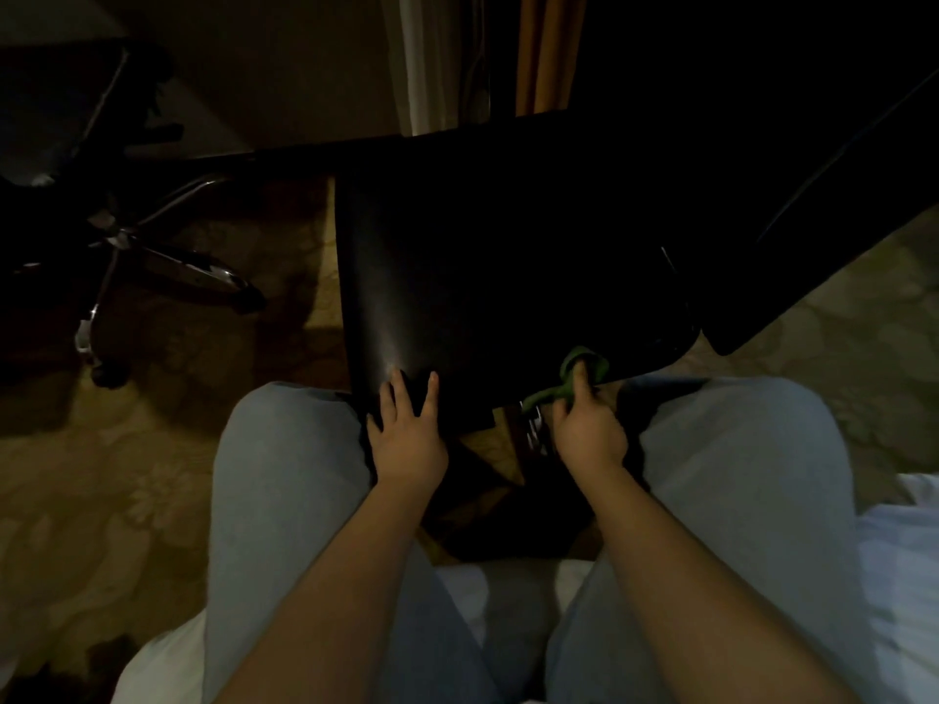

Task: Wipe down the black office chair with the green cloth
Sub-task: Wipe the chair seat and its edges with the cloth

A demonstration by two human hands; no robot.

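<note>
The black office chair [498, 276] fills the middle of the head view, its smooth dark panel facing me between my knees. My left hand [406, 429] rests flat on the panel's near left edge, fingers spread, holding nothing. My right hand [589, 424] is closed on the green cloth [579, 370], pressing the bunched cloth against the chair's near right edge. Part of the cloth hangs below that edge.
A second office chair with a chrome star base [152, 256] stands at the left on the patterned carpet [101, 475]. A dark desk edge [813, 221] slants at the right. My legs in light trousers [284, 500] frame the chair; white bedding [904, 551] lies at the right.
</note>
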